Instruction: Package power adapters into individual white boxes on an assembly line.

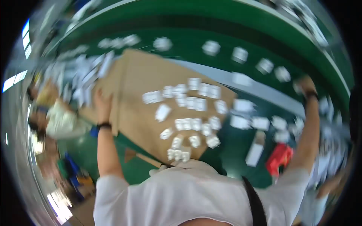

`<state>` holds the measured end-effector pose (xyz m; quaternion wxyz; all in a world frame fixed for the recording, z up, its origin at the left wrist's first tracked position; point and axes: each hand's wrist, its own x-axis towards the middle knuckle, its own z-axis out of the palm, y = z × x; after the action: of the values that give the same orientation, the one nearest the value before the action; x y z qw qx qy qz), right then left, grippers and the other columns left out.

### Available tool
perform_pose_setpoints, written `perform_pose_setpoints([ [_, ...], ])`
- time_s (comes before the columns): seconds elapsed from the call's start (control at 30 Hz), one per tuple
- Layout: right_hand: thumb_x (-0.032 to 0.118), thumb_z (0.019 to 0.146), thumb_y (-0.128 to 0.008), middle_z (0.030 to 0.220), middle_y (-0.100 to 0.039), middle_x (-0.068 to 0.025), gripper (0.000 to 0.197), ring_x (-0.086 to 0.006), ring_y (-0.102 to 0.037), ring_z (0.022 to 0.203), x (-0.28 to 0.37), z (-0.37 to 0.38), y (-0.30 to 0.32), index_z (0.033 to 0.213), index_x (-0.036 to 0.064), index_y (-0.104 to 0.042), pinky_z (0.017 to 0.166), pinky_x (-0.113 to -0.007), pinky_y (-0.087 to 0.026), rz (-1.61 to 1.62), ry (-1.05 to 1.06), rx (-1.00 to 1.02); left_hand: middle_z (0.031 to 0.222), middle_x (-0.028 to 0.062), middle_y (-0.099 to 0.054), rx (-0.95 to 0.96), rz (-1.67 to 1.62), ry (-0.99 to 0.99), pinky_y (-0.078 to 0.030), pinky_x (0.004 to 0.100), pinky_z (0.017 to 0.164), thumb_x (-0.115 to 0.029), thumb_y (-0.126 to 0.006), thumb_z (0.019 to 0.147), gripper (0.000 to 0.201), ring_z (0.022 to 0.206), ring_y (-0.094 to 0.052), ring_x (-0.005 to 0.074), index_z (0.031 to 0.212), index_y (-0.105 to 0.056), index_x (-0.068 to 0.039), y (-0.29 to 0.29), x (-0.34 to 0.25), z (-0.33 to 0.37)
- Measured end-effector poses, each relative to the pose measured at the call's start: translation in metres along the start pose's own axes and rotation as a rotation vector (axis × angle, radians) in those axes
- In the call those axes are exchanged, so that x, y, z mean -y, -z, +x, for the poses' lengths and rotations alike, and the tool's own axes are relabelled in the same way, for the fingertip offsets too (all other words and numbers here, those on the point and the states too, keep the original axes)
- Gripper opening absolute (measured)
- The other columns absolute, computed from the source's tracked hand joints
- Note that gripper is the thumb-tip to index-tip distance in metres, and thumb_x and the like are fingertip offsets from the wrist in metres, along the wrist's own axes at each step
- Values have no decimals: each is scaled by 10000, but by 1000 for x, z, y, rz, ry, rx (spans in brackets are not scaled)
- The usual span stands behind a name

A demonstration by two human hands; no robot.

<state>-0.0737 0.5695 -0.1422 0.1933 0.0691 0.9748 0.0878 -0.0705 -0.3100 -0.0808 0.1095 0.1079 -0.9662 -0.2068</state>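
Observation:
A large brown cardboard sheet (139, 75) lies tilted across the green bench in front of me. Many small white plastic pieces (195, 103) are spread in loose groups on its right half and near edge. My left hand (102, 105) rests at the cardboard's left side, by a fold, with thumb and fingers apart. Far to the right, my right arm is stretched out. My right hand (306, 84) is closed around a small white piece (297, 88), only partly visible and blurred, beyond the pale strip on the bench.
More white pieces (211, 48) stand in a spaced row along the far green surface (188, 24). White boxes (255, 150) and a red object (279, 158) lie at right. Long white items (90, 75) are piled at left, near other people (64, 120).

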Motion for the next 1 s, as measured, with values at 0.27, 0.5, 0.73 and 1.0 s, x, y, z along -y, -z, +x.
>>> perform_pose_setpoints([
  [0.27,174,801,-579,712,-521,12,221,-71,-483,565,-40,-73,52,976,76,-487,424,-203,-365,1000,-325,-269,1087,203,-525,85,442,-158,-415,460,840,-56,-543,677,454,1041,-474,384,1128,-492,-64,-19,49,150],
  [0.5,180,835,-540,1330,-372,-94,604,-199,-419,1173,152,-192,165,1367,121,-259,996,-327,-302,1708,-107,-289,1114,189,-540,287,179,-61,-443,389,846,-109,-543,717,415,1012,-522,344,1127,-497,-60,-79,29,171],
  [0.73,142,813,-586,1184,-479,-130,489,-282,-503,1057,341,-212,184,1239,31,-373,931,-434,-395,2315,356,-129,1113,125,-540,1084,-2055,394,-484,387,784,-230,-549,796,469,965,-556,251,1191,-428,-8,-2,-168,-51],
  [1.0,-55,721,-658,925,-606,-81,376,-151,-597,834,365,-263,209,1026,34,-458,729,-250,-486,2235,375,-556,973,74,-560,922,-1259,29,-458,273,758,-185,-775,656,626,866,-556,152,1137,-416,-6,30,-263,-155],
])
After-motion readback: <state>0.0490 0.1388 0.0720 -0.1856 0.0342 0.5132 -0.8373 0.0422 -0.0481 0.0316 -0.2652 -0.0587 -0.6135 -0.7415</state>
